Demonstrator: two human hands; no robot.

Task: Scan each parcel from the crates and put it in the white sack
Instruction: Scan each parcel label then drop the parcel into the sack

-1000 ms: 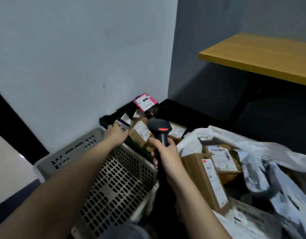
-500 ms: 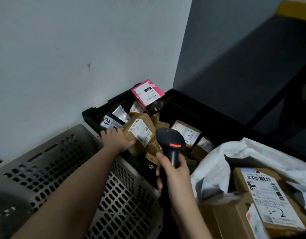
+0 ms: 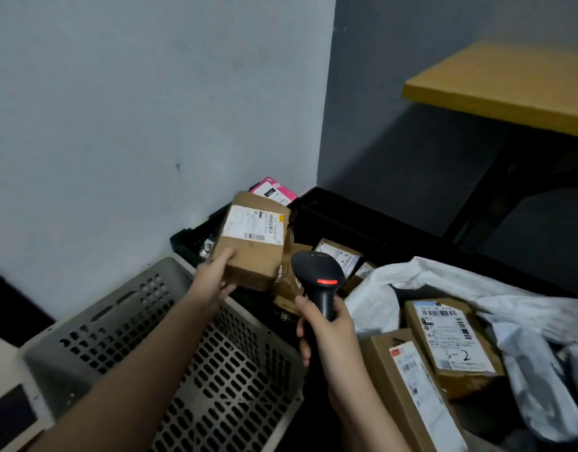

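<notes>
**Parcel lifted clear of the crate, label up, ready for the scan**

A second ago the left hand [image 3: 212, 282] was down among the parcels in the black crate [image 3: 190, 239]; now it has raised one brown cardboard parcel [image 3: 251, 243] out of the pile and holds it above the crate's near-left corner. The white shipping label faces up and toward the camera, barcodes visible along its right and lower edges. This looks like the pick finished and the scan about to begin; the parcel has not yet gone to the sack.

The left arm reaches forward across the empty grey perforated crate [image 3: 216, 370], forearm angled toward the far right. The thumb lies on the parcel's top face near its lower-left corner while the fingers curl underneath, so the grip is a firm pinch on that corner.

The right hand [image 3: 326, 334] is wrapped closed round the handle of the black handheld scanner [image 3: 317, 272], thumb up along the left side of the grip. The scanner's head sits just right of and below the parcel, a red light showing on its back. Its nose points away from the camera, seemingly past the label, so I judge that parcel or scanner must tilt before a read.

The white sack [image 3: 428, 288] lies open on the near right, with labelled boxes [image 3: 450, 340] inside.
</notes>
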